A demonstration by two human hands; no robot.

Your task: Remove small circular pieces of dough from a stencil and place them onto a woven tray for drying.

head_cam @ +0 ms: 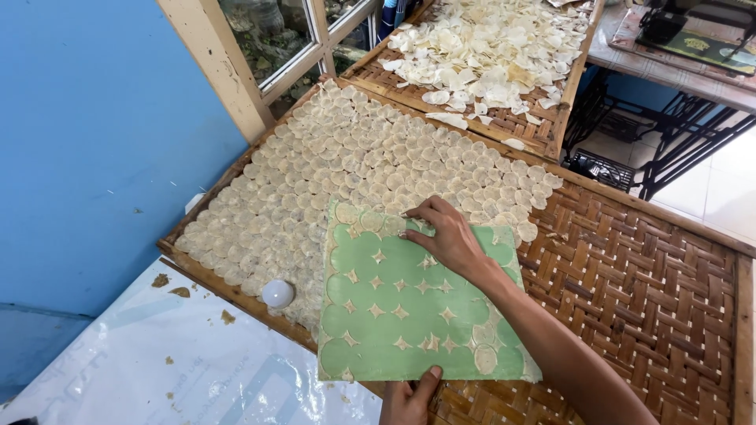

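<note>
Your left hand (408,399) pinches the near edge of the green board (409,311), thumb on top. The board lies on the woven bamboo tray (646,291). Farther out, your right hand (449,236) presses curled fingertips on the board's far edge, beside the rows of pale round crackers (354,165).

No packages, labels, signs or screens can be made out. The nearest thing is a clear plastic sheet (197,362) with faint pale blue printing, lying flat beyond the near left edge of the woven bamboo tray (654,291). Its printing is too washed out to tell shapes apart.
</note>
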